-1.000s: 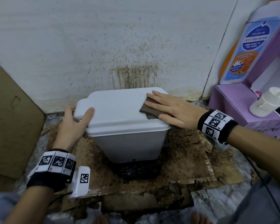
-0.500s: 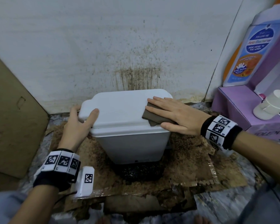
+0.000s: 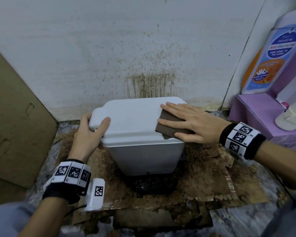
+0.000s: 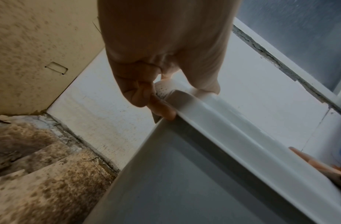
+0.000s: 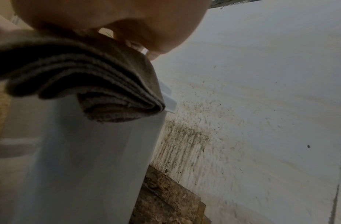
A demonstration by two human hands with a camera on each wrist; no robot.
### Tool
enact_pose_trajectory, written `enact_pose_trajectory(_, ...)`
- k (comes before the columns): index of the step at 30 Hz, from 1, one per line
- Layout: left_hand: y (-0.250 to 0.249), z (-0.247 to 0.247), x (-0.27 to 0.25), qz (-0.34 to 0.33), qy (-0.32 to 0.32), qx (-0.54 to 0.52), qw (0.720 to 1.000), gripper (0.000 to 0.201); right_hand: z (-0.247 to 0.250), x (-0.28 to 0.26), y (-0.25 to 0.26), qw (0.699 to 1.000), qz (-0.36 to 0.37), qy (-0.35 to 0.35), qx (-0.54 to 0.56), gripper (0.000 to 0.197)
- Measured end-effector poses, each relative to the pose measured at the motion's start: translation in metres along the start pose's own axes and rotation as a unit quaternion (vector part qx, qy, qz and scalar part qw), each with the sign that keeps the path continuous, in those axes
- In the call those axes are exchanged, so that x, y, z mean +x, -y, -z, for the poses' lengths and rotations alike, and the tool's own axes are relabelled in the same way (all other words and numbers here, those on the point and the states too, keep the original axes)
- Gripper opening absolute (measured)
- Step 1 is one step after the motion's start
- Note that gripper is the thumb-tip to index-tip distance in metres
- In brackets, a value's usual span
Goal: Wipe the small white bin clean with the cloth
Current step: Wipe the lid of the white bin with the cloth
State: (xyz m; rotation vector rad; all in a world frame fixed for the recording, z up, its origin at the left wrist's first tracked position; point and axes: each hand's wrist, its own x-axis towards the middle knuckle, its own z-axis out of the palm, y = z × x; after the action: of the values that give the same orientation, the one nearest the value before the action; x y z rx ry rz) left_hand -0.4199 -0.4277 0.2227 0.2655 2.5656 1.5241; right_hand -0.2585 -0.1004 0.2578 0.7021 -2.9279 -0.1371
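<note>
The small white bin stands on stained cardboard against the wall, its lid closed. My left hand grips the lid's left tab, thumb on top and fingers curled under the rim. My right hand lies flat with straight fingers on a folded brown cloth, pressing it onto the lid's right end. In the right wrist view the cloth hangs in folds over the bin's right edge, above the bin wall.
A white wall with brown streaks rises right behind the bin. Brown cardboard leans at the left. A purple box with a white pump bottle and a large wash bottle stands at the right. Soiled cardboard covers the floor.
My right hand has slid the cloth a little toward the back right along the lid. The left hand has kept its grip on the lid's left tab.
</note>
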Motion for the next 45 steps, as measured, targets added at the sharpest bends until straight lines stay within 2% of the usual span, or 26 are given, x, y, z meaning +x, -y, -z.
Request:
enact_pose_trajectory(6, -0.004, -0.001, -0.002, -0.005, 0.0, 0.013, 1.0, 0.061, -0.002, 0.012, 0.003, 0.999, 0.007, -0.008, 0.043, 0.058)
enact_pose_trajectory(11, -0.001, 0.001, 0.002, -0.005, 0.003, 0.018, 1.0, 0.061, -0.003, 0.03, 0.021, 0.999, -0.017, -0.008, 0.047, 0.06)
enact_pose_trajectory(15, 0.004, -0.001, 0.005, -0.009, 0.002, 0.011, 1.0, 0.061, -0.008, 0.053, 0.047, 0.997, -0.072, -0.02, 0.016, 0.062)
enact_pose_trajectory(20, 0.001, -0.003, 0.003, 0.0, -0.001, 0.007, 1.0, 0.063, -0.008, 0.095, 0.071, 0.982, -0.172, -0.026, 0.076, 0.059)
enact_pose_trajectory(23, 0.0, -0.003, 0.002, 0.001, -0.004, 0.004, 1.0, 0.065, -0.009, 0.111, 0.077, 0.977, -0.197, -0.014, 0.081, 0.059)
enact_pose_trajectory(26, 0.001, -0.001, 0.003, 0.001, 0.001, 0.005, 1.0, 0.066, -0.005, 0.103, 0.07, 0.976, -0.2, 0.007, 0.08, 0.058)
enact_pose_trajectory(29, 0.002, -0.001, 0.004, 0.007, 0.007, -0.008, 1.0, 0.071, 0.001, 0.077, 0.048, 0.965, -0.246, 0.022, 0.088, 0.058)
enact_pose_trajectory(32, 0.004, 0.0, 0.003, 0.009, 0.005, -0.014, 1.0, 0.075, 0.003, 0.05, 0.027, 0.944, -0.311, 0.023, 0.108, 0.057)
enact_pose_trajectory(35, 0.004, -0.001, 0.001, 0.012, 0.007, -0.021, 1.0, 0.074, -0.001, 0.037, 0.016, 0.91, -0.378, 0.006, 0.172, 0.059)
enact_pose_trajectory(40, 0.003, -0.003, -0.004, 0.01, 0.003, -0.026, 1.0, 0.067, -0.014, 0.035, 0.013, 0.827, -0.449, -0.073, 0.33, 0.07)
enact_pose_trajectory(45, 0.008, -0.004, 0.0, 0.029, -0.006, 0.034, 0.999, 0.089, -0.015, 0.036, 0.012, 0.733, -0.49, -0.145, 0.448, 0.076)
